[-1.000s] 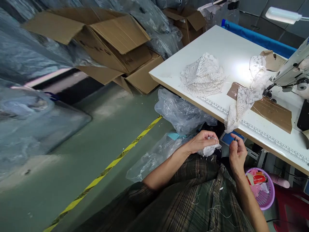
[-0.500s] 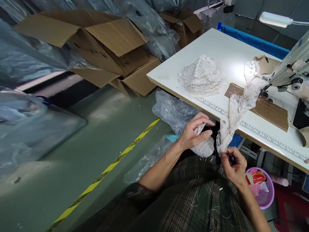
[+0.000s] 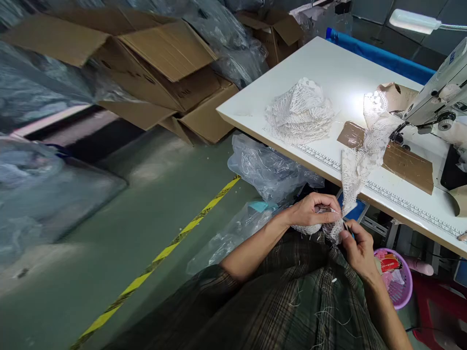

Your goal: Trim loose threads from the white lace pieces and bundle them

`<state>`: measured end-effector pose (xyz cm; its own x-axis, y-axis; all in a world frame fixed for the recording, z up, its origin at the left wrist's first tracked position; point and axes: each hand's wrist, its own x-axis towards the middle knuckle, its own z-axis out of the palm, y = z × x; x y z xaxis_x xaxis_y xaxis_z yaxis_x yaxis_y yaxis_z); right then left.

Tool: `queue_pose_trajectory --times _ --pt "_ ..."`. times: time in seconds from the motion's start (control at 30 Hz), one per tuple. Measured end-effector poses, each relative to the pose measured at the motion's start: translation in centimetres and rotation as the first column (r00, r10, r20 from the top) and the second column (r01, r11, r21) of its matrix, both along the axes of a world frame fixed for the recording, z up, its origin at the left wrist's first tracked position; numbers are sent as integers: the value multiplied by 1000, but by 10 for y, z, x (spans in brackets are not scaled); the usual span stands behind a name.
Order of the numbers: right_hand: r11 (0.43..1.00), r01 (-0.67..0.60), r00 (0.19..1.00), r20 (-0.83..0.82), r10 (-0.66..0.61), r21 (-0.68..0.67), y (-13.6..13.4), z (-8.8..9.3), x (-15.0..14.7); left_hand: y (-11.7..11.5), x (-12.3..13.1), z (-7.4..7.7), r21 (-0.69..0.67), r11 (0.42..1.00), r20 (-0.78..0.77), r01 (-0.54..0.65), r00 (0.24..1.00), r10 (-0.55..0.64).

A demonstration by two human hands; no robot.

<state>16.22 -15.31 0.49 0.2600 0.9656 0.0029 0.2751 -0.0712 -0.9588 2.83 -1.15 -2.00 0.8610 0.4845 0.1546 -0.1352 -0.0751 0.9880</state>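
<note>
My left hand (image 3: 318, 210) is closed in a pinch on a strip of white lace (image 3: 352, 187) just off the table's front edge. The strip runs up over the edge to the sewing machine (image 3: 434, 95). Close beside it, my right hand (image 3: 359, 245) is closed around small dark thread snips (image 3: 349, 230), mostly hidden by the fingers, with the tip against the lace. More lace (image 3: 308, 228) hangs below my left hand, over my lap. A heap of white lace pieces (image 3: 301, 112) lies on the white table (image 3: 251, 102).
Brown card (image 3: 410, 167) lies by the machine's needle area. A purple basket (image 3: 401, 296) with scraps stands under the table at right. Clear plastic bags (image 3: 266, 167) lie below the table's left side. Open cardboard boxes (image 3: 146, 78) stand at the left. A lamp (image 3: 414, 22) hangs at upper right.
My left hand has moved right and down, from spread fingers to a pinch on the lace. The snips in my right hand now meet the lace beside it. The view has shifted slightly.
</note>
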Motion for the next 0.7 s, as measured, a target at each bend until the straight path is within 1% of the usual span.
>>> queue_pose_trajectory --times 0.1,0.17,0.23,0.33,0.43,0.53,0.6,0.7 --pt "989 59 998 46 -53 -137 4 -9 10 2 -10 6 -26 1000 -184 -14 983 9" --pt "980 70 996 67 -58 -186 8 -13 13 3 -15 11 -24 1000 -242 -19 970 13" --pt "981 45 996 83 -29 -189 14 -15 12 3 -17 13 -17 1000 -245 -21 969 16" --pt "991 17 995 96 -4 -133 23 -16 8 3 -16 16 -4 1000 -246 -26 969 24" --pt "995 78 990 120 -70 -66 27 -18 4 2 -15 17 7 999 -274 -52 960 52" --pt "987 135 986 111 -125 -89 24 -23 3 3 -16 18 11 997 -291 -71 954 71" --pt "984 107 991 98 -93 -144 18 -24 3 3 -16 18 10 998 -289 -64 955 64" --pt "983 12 992 127 12 -181 13 -21 4 4 -17 19 8 1000 -283 -27 959 28"
